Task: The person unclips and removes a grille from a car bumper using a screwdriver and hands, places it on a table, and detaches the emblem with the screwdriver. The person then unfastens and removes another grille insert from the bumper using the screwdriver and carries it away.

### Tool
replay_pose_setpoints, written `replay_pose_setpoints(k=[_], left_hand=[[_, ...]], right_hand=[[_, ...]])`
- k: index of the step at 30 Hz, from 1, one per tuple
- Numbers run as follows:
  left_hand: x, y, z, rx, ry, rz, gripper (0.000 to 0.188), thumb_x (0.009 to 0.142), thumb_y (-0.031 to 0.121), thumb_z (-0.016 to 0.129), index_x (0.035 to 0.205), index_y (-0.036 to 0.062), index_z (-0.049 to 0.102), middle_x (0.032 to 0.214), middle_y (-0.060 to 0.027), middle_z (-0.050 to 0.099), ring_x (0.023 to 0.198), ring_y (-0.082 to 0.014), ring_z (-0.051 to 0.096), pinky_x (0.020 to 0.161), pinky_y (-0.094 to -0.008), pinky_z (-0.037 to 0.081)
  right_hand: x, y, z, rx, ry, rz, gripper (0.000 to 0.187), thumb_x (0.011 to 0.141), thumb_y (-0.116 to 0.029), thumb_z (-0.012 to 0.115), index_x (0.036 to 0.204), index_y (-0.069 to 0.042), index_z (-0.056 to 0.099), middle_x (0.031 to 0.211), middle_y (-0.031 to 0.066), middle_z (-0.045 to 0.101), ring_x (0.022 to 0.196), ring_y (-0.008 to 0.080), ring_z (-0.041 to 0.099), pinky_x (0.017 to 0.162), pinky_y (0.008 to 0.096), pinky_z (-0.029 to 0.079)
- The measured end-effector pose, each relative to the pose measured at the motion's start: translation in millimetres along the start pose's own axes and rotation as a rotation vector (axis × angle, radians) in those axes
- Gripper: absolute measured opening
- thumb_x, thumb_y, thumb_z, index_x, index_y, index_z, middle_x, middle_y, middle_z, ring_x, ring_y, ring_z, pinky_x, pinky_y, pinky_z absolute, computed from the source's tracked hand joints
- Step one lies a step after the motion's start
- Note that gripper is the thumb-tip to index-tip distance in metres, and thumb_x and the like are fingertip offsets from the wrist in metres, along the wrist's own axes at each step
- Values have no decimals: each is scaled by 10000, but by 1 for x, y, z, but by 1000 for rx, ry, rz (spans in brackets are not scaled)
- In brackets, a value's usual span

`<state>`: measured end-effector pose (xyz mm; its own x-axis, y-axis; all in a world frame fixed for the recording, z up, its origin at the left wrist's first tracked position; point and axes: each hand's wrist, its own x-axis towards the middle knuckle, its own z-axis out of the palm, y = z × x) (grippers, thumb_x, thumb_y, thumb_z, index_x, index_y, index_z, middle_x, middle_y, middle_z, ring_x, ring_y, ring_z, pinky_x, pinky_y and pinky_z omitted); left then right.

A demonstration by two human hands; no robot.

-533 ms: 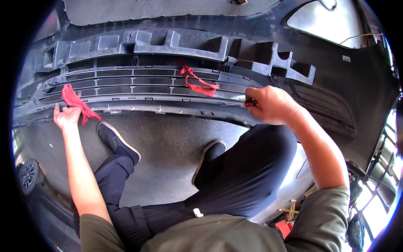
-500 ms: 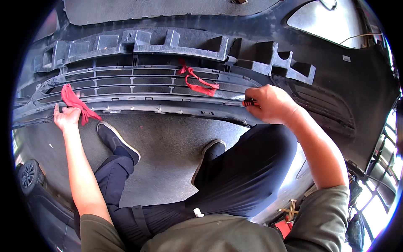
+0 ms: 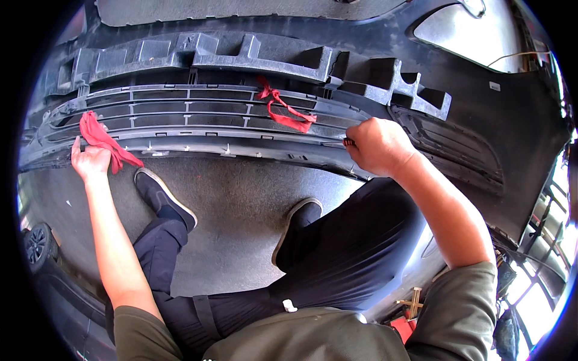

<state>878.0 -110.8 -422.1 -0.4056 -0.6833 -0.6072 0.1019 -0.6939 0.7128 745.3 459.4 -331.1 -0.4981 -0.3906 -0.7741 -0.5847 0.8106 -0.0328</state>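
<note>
A black bumper cover (image 3: 313, 155) with a slatted grille (image 3: 156, 108) lies across in front of me. My left hand (image 3: 91, 159) is palm up at its lower left edge, gripping it from beneath, fingers partly hidden by a red cloth strip (image 3: 99, 139) that hangs over the grille. A second red cloth strip (image 3: 292, 122) is knotted round the grille slats right of the middle. My right hand (image 3: 380, 146) is closed round the black and orange handle of a screwdriver (image 3: 348, 142) at the grille's lower right edge. Its shaft points left and its tip is hard to make out.
A ribbed black foam absorber (image 3: 259, 60) runs along behind the grille. My shoes (image 3: 165, 198) and bent knee are close to the bumper's near edge. A wheel (image 3: 40, 246) is on the floor at the left. A wooden piece and a red object (image 3: 403, 327) lie at the lower right.
My right hand has moved slightly left and up with the screwdriver, whose handle is now more covered. My left hand has shifted slightly left; the grille's left side sits a little higher.
</note>
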Motion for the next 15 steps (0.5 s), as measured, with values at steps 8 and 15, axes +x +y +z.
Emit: replay_pose_setpoints(k=[8, 15], left_hand=[[-8, -4, 9, -25, 33, 56, 604, 1041, 266, 398, 1572, -21, 433, 1620, -180, 492, 1534, -277, 424, 1335, -462, 139], [-17, -7, 10, -1, -67, 31, 655, 1021, 314, 463, 1626, 75, 389, 1683, -126, 413, 1590, -423, 266, 1289, -677, 34]], right_hand=[[8, -2, -9, -51, -82, 2, 232, 934, -254, 634, 969, -93, 797, 948, 162, 781, 915, 368, 767, 817, 446, 621], [16, -6, -5, -40, -82, 32, 225, 906, -248, 649, 964, -97, 806, 990, 170, 785, 947, 358, 770, 838, 443, 622]])
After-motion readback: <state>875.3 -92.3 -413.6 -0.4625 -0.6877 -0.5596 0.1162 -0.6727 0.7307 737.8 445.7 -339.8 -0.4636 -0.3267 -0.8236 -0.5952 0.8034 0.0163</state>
